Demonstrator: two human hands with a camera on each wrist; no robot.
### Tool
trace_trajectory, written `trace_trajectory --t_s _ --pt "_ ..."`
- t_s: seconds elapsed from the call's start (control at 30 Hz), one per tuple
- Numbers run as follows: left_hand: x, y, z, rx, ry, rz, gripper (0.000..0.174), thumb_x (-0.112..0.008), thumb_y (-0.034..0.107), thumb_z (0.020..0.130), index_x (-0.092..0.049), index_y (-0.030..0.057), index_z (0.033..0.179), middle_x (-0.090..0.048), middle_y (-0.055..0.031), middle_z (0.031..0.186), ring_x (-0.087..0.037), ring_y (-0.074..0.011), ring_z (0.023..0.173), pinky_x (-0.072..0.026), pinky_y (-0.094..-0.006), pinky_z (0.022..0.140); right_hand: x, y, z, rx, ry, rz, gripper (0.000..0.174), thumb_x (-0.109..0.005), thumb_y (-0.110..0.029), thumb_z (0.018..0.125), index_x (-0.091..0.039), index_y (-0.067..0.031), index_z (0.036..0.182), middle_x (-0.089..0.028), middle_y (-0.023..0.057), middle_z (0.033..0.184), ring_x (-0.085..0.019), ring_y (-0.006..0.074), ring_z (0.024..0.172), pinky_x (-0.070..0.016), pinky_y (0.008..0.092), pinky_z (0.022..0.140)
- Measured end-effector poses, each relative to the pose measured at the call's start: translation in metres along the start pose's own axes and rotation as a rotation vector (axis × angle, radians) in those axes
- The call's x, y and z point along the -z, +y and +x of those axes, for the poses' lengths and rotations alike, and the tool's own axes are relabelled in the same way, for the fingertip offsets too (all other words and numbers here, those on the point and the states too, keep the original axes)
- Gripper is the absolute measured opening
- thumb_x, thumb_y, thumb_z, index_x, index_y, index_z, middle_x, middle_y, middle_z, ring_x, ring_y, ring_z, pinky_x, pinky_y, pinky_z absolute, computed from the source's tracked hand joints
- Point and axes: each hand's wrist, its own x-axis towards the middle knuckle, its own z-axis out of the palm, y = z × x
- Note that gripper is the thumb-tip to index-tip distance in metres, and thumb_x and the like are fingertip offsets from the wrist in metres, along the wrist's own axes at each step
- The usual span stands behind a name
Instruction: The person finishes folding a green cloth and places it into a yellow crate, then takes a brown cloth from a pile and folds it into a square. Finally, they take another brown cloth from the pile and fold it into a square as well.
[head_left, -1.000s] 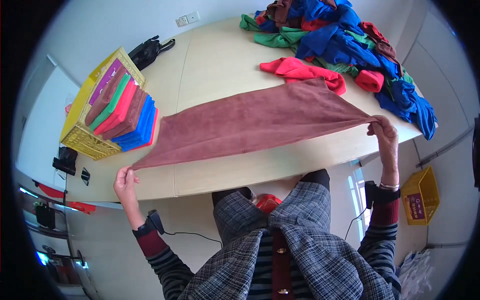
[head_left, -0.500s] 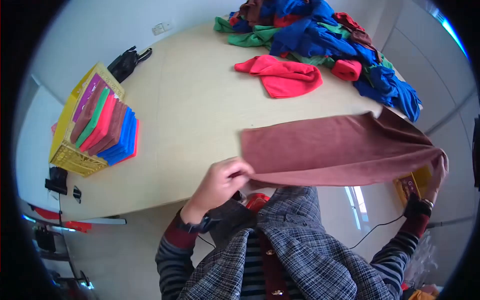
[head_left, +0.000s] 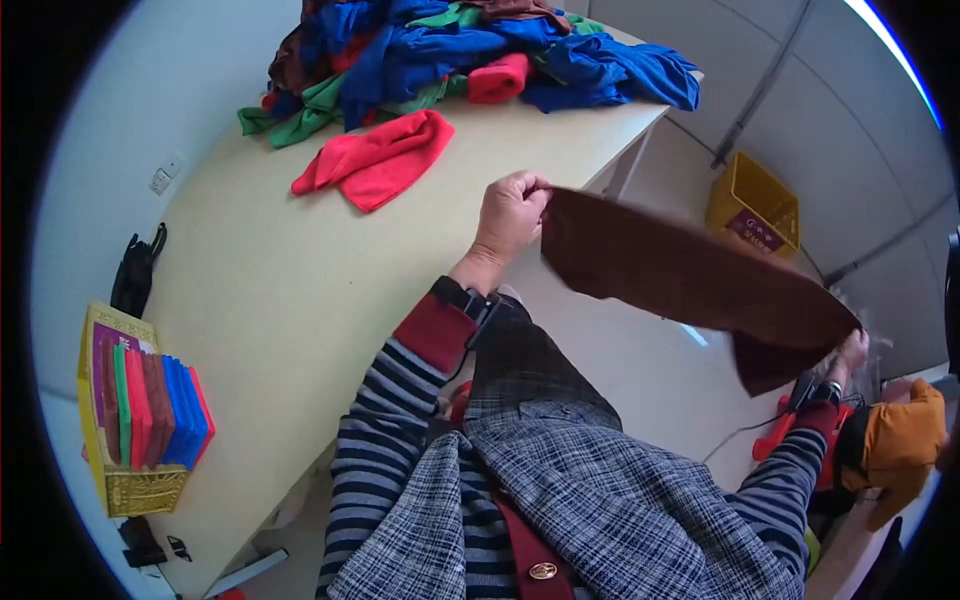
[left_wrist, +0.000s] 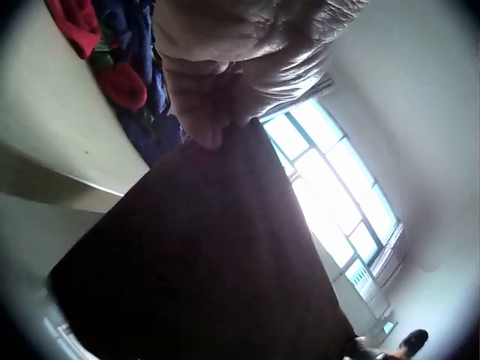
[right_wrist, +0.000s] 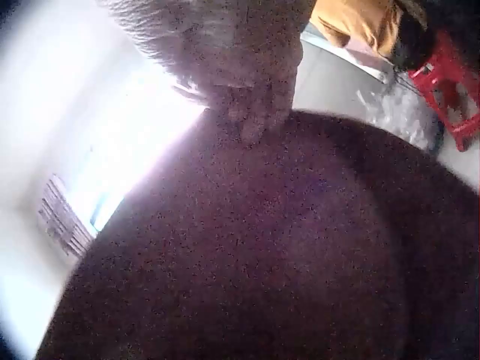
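Note:
A brown towel (head_left: pixel 680 265) hangs stretched in the air beyond the table's right edge. My left hand (head_left: pixel 510 212) grips one end of it, fingers curled over the edge near the table's side. Out at the far right, my right hand (head_left: pixel 850 355) pinches the other end, and a loose corner droops just beside it. The left wrist view shows the towel (left_wrist: pixel 202 255) spreading down from the left fingertips. In the right wrist view the cloth (right_wrist: pixel 247 240) fills most of the picture below the right fingers.
A heap of blue, green, red and brown cloths (head_left: pixel 450 60) lies on the table (head_left: pixel 270 290), with a red cloth (head_left: pixel 385 160) before it. Folded cloths (head_left: pixel 150 410) stand in a yellow basket (head_left: pixel 145 490). Another yellow basket (head_left: pixel 755 205) and a red stool (right_wrist: pixel 450 86) are on the floor.
The towel has gone from lying over the table to hanging off its right side. Both hands keep their ends; the left has swung rightward, and the view has turned right.

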Motion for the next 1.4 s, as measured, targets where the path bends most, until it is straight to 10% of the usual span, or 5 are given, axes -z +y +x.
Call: trace_trajectory --t_s 0.17,0.23,0.4,0.9,1.4 --pt "-0.038 -0.033 -0.031 -0.472 -0.143 0.260 0.012 -0.060 0.004 0.085 -0.071 0.0011 0.090 -0.066 -0.0076 0.071 -0.063 -0.0142 0.066 -0.0529 -0.0302 0.065 -0.053 0.076 0.002 0.164 -0.382 0.165 0.024 -0.059 -0.018 0.094 -0.071 -0.0018 0.106 -0.067 0.0016 0.086 -0.058 0.0094 0.072 -0.0499 0.0262 0.064" --pt "-0.032 -0.030 -0.045 0.013 -0.289 0.356 0.013 -0.058 0.002 0.087 -0.069 -0.0006 0.094 -0.066 -0.0049 0.076 -0.063 -0.0123 0.071 -0.0527 -0.0278 0.068 -0.054 0.032 0.004 0.141 -0.363 0.167 0.023 -0.058 -0.018 0.095 -0.070 -0.0022 0.106 -0.066 0.0009 0.087 -0.058 0.0092 0.073 -0.0499 0.0254 0.066" --pt "0.043 0.050 -0.076 0.012 -0.250 0.134 0.014 -0.057 0.000 0.087 -0.067 -0.0022 0.097 -0.067 -0.0049 0.082 -0.063 -0.0122 0.074 -0.0524 -0.0271 0.069 -0.066 -0.089 0.003 0.101 -0.439 0.482 0.020 -0.056 -0.020 0.101 -0.069 -0.0047 0.106 -0.065 -0.0001 0.093 -0.057 0.0090 0.076 -0.0492 0.0227 0.071" --pt "0.339 0.187 -0.267 -0.453 0.418 -0.097 0.014 -0.060 0.009 0.096 -0.068 0.0014 0.105 -0.065 -0.0066 0.112 -0.059 -0.0151 0.107 -0.0439 -0.0288 0.097 -0.158 -0.558 -0.158 0.876 -0.883 0.727 0.028 -0.056 -0.025 0.102 -0.065 -0.0045 0.119 -0.064 0.0038 0.111 -0.063 0.0134 0.102 -0.0513 0.0293 0.087" --pt "0.555 0.025 -0.377 0.063 1.274 -0.009 0.019 -0.070 0.014 0.089 -0.072 0.0021 0.103 -0.071 -0.0059 0.107 -0.064 -0.0146 0.102 -0.0474 -0.0302 0.096 -0.296 -0.703 -0.453 0.429 -1.757 0.819 0.018 -0.062 -0.028 0.094 -0.069 -0.0118 0.100 -0.066 -0.0022 0.091 -0.063 0.0112 0.074 -0.0516 0.0266 0.065"
